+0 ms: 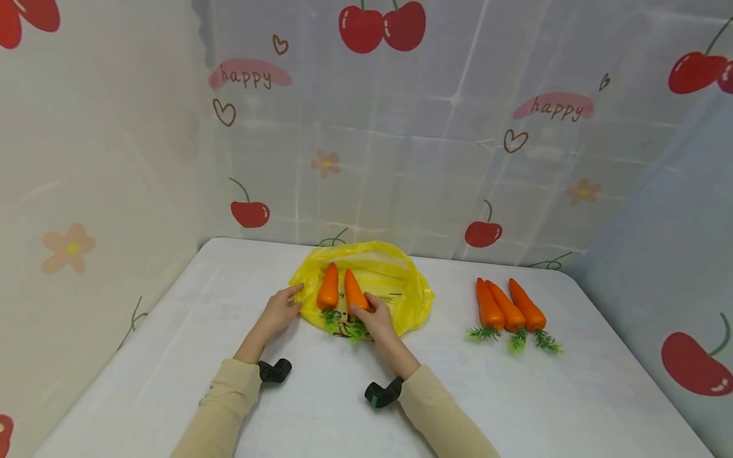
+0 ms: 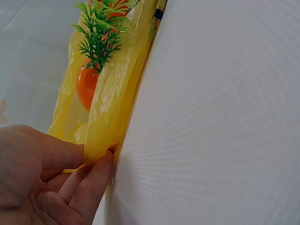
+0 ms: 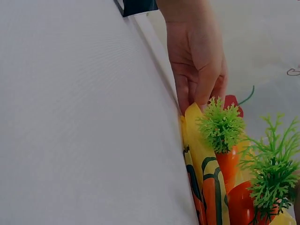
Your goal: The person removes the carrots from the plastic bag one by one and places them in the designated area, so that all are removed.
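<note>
A yellow plastic bag (image 1: 415,299) lies spread on the white table with its mouth toward me. Two orange toy carrots with green leafy tops rest in it, the left carrot (image 1: 328,291) beside the right carrot (image 1: 354,289). My left hand (image 1: 279,312) pinches the bag's left edge between thumb and fingers, plainest in the left wrist view, where the bag rim (image 2: 105,122) stands up from the table. My right hand (image 1: 380,319) grips the right carrot near its leafy end. Most of the right hand is outside the right wrist view.
Three more toy carrots (image 1: 504,308) lie together on the right of the table (image 1: 321,413), leafy ends toward me. Printed curtains (image 1: 366,159) hang behind and at both sides. Each wrist wears a black camera (image 1: 383,393).
</note>
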A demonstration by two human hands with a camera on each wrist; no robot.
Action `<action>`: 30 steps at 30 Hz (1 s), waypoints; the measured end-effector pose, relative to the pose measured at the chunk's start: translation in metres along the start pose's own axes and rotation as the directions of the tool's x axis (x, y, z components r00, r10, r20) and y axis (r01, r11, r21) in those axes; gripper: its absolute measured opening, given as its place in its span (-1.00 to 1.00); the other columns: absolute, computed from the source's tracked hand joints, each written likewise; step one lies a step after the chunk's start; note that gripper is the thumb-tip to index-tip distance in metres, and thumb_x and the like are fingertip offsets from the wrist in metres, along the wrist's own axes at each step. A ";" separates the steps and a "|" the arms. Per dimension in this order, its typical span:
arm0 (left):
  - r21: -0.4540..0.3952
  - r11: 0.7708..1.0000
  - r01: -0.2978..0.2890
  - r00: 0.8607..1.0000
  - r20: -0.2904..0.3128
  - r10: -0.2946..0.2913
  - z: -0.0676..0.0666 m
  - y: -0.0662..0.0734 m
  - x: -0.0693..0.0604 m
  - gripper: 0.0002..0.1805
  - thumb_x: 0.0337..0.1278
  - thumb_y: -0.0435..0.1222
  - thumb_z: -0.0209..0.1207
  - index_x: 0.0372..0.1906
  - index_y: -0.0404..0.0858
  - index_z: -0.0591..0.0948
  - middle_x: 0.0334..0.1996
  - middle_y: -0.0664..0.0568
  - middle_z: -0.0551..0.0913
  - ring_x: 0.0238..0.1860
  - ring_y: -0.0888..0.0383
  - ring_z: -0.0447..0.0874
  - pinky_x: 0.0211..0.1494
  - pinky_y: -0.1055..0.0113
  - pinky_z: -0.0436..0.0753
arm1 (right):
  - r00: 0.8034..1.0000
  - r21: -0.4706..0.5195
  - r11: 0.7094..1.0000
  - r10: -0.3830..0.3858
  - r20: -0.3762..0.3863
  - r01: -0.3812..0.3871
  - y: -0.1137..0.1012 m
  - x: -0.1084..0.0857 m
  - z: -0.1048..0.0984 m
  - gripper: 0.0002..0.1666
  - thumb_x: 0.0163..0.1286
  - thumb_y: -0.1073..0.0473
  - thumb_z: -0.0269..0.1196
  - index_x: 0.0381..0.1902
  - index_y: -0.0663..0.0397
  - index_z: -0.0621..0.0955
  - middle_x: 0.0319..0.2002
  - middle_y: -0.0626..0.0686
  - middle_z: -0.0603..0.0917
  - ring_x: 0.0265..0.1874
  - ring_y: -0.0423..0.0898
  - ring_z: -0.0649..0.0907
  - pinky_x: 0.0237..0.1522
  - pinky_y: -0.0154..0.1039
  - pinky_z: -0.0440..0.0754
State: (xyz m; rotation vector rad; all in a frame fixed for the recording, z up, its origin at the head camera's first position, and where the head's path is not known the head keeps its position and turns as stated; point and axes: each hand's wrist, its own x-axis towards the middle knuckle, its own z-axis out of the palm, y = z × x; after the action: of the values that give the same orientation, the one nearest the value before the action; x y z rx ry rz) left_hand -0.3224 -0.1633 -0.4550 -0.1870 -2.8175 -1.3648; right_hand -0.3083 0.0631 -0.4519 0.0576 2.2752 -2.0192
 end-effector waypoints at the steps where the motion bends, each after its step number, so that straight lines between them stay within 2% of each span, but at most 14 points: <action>1: -0.003 1.000 0.004 1.000 -0.001 -0.004 0.000 0.000 0.000 -0.47 0.26 -0.43 0.04 0.32 -0.45 0.29 0.28 -0.36 0.26 0.22 -0.25 0.27 0.19 -0.06 0.33 | 1.000 0.024 1.000 0.018 0.006 -0.019 0.000 0.000 -0.001 -0.26 0.31 0.18 0.23 0.35 0.34 0.24 0.29 0.29 0.28 0.23 0.13 0.34 0.18 -0.04 0.35; 7: -0.013 1.000 0.020 1.000 -0.001 -0.020 -0.002 0.000 -0.001 -0.47 0.26 -0.44 0.02 0.32 -0.45 0.28 0.27 -0.38 0.25 0.20 -0.25 0.30 0.17 -0.06 0.36 | 0.997 0.160 0.986 0.045 0.063 -0.054 -0.001 -0.003 -0.006 -0.24 0.34 0.15 0.21 0.36 0.36 0.19 0.32 0.31 0.23 0.25 0.11 0.30 0.22 -0.07 0.30; 8: -0.013 1.000 0.021 1.000 0.000 -0.021 -0.002 0.000 -0.001 -0.47 0.26 -0.44 0.02 0.32 -0.45 0.28 0.28 -0.38 0.24 0.21 -0.25 0.30 0.17 -0.06 0.36 | 0.996 0.177 0.982 0.047 0.071 -0.059 -0.002 -0.004 -0.007 -0.25 0.35 0.15 0.20 0.37 0.36 0.18 0.32 0.32 0.22 0.23 0.09 0.31 0.21 -0.09 0.31; 9: -0.010 1.000 0.019 1.000 0.000 -0.019 -0.003 0.000 -0.001 -0.47 0.26 -0.44 0.02 0.33 -0.45 0.27 0.28 -0.38 0.24 0.22 -0.25 0.28 0.18 -0.06 0.35 | 0.996 0.193 0.979 0.050 0.075 -0.064 -0.002 -0.005 -0.008 -0.25 0.35 0.15 0.20 0.37 0.36 0.18 0.32 0.32 0.22 0.14 0.06 0.38 0.16 -0.16 0.37; 14: -0.019 1.000 0.013 1.000 0.004 -0.013 -0.002 0.001 -0.001 -0.47 0.26 -0.44 0.02 0.32 -0.46 0.27 0.28 -0.37 0.24 0.24 -0.25 0.25 0.20 -0.07 0.32 | 0.994 0.256 0.962 0.068 0.089 -0.088 -0.005 -0.009 -0.013 -0.25 0.37 0.15 0.18 0.38 0.34 0.16 0.34 0.31 0.17 0.14 0.03 0.35 0.19 -0.18 0.33; 16: -0.030 0.999 0.016 1.000 0.008 -0.016 -0.001 0.001 0.000 -0.47 0.27 -0.44 0.02 0.32 -0.46 0.27 0.28 -0.37 0.23 0.22 -0.26 0.28 0.20 -0.06 0.33 | 0.994 0.274 0.958 0.065 0.090 -0.088 -0.006 -0.010 -0.016 -0.25 0.37 0.16 0.18 0.38 0.35 0.16 0.35 0.31 0.15 0.26 0.07 0.25 0.25 -0.11 0.24; 18: -0.035 0.999 0.023 1.000 0.010 -0.022 0.000 0.000 0.000 -0.47 0.28 -0.44 0.02 0.33 -0.45 0.27 0.29 -0.37 0.23 0.21 -0.26 0.29 0.20 -0.06 0.32 | 0.994 0.294 0.952 0.057 0.088 -0.081 -0.006 -0.011 -0.018 -0.24 0.35 0.16 0.19 0.37 0.36 0.17 0.35 0.31 0.14 0.29 0.10 0.21 0.27 -0.09 0.20; 25: -0.023 1.000 0.016 1.000 0.009 -0.016 -0.001 -0.002 0.001 -0.48 0.28 -0.44 0.01 0.33 -0.45 0.27 0.29 -0.34 0.23 0.27 -0.25 0.18 0.25 -0.08 0.24 | 0.994 0.300 0.951 0.048 0.101 -0.077 -0.005 -0.009 -0.033 -0.13 0.27 -0.01 0.27 0.39 0.24 0.20 0.29 0.20 0.27 0.21 0.02 0.32 0.22 -0.14 0.29; 30: -0.024 1.000 0.011 1.000 0.007 -0.011 0.000 -0.003 0.002 -0.48 0.28 -0.44 0.02 0.32 -0.45 0.28 0.30 -0.33 0.24 0.25 -0.24 0.24 0.23 -0.05 0.28 | 0.997 0.344 0.937 0.047 0.068 -0.067 -0.012 -0.012 -0.041 -0.17 0.30 0.04 0.26 0.39 0.27 0.20 0.29 0.22 0.25 0.21 0.05 0.28 0.27 -0.11 0.19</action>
State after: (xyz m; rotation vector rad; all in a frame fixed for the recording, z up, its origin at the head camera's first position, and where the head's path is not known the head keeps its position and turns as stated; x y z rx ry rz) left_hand -0.3246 -0.1650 -0.4574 -0.1775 -2.8127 -1.4037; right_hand -0.2999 0.1031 -0.4337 0.0880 1.8362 -2.3307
